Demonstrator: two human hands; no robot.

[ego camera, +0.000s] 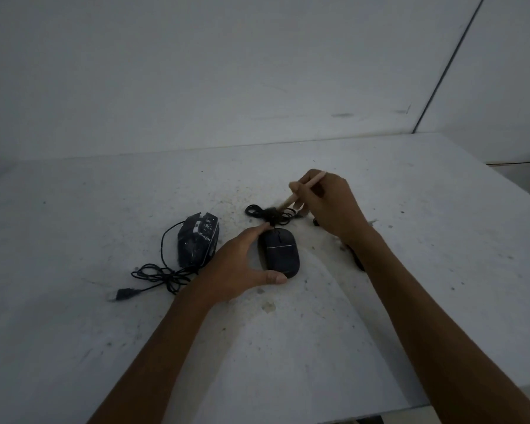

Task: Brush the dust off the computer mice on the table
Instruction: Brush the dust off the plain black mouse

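A plain black mouse (280, 252) lies at the table's middle. My left hand (239, 264) grips it from the left, index finger at its front and thumb at its back end. Its bundled black cable (270, 214) lies just beyond it. My right hand (328, 203) holds a brush with a wooden handle (300, 194); the dark bristles are blurred over the cable bundle. A second, angular black mouse (198, 240) speckled with pale dust sits to the left, its cable (162, 273) and USB plug (124, 293) trailing toward me.
The white table (288, 347) carries a scatter of pale dust around the mice. A dark object (357, 258) lies partly hidden under my right forearm. A white wall stands close behind the table; the table's right edge drops off at the far right.
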